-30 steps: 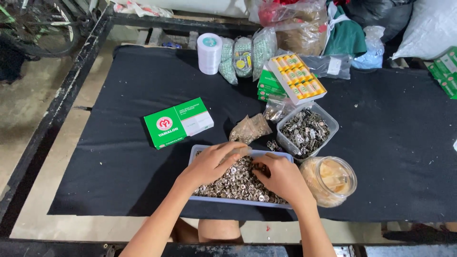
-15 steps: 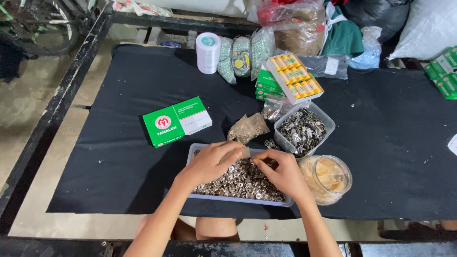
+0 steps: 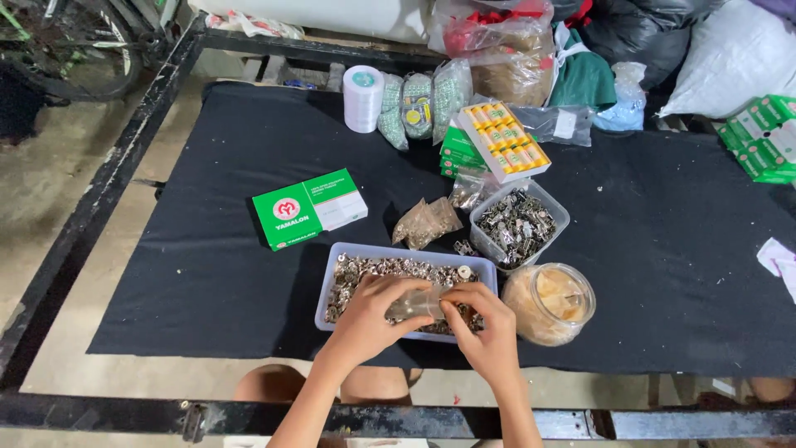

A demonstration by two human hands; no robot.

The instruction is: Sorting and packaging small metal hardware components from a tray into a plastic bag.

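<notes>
Both hands are held together low in the centre of the frame: the left hand (image 3: 373, 319) and the right hand (image 3: 489, 332) are pinched on a small clear plastic bag (image 3: 414, 305) between them. It is held directly above a shallow rectangular tray (image 3: 325, 286) filled with small metal parts. Just right of the tray, a round clear jar (image 3: 549, 303) and a square tub of metal clips (image 3: 519, 222) are seen. A green and white box (image 3: 308, 208) is placed up and left, on the black cloth (image 3: 207, 274).

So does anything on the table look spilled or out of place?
Slightly. A few loose metal bits lie on the black cloth between the tray and the clear tub, outside both. Otherwise, nothing looks tipped or damaged.
</notes>
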